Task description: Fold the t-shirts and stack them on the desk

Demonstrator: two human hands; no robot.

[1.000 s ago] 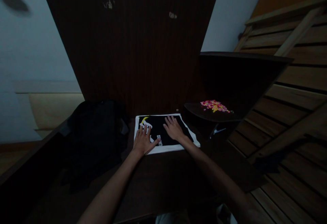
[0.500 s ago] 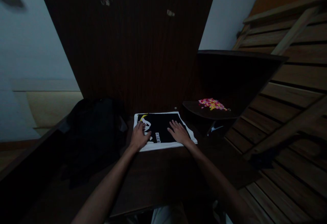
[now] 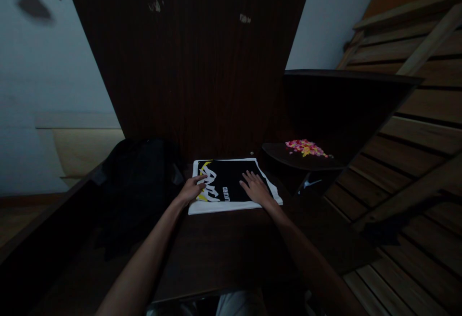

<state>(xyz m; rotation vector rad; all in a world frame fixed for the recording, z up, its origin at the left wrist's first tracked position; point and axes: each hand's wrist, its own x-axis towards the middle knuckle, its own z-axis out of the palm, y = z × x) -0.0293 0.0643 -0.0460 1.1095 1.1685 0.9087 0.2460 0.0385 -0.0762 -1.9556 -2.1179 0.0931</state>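
Observation:
A folded white garment with a black printed panel (image 3: pixel 231 181) lies flat on a dark wooden surface (image 3: pixel 224 248) in front of me. My left hand (image 3: pixel 193 189) rests at the garment's left edge, fingers stretched over the white and yellow lettering. My right hand (image 3: pixel 257 188) lies flat on the right half of the print, fingers spread. Both hands hold nothing.
A dark bag or heap of black cloth (image 3: pixel 139 186) sits to the left. A small dark shelf (image 3: pixel 303 159) on the right carries a pile of pink and yellow bits (image 3: pixel 306 147). A dark wooden panel (image 3: pixel 195 66) stands behind, wooden slats (image 3: pixel 415 128) to the right.
My left hand has slid leftward off the print to the garment's left edge, uncovering the lettering. My right hand has stayed on the right side, drawn slightly nearer.

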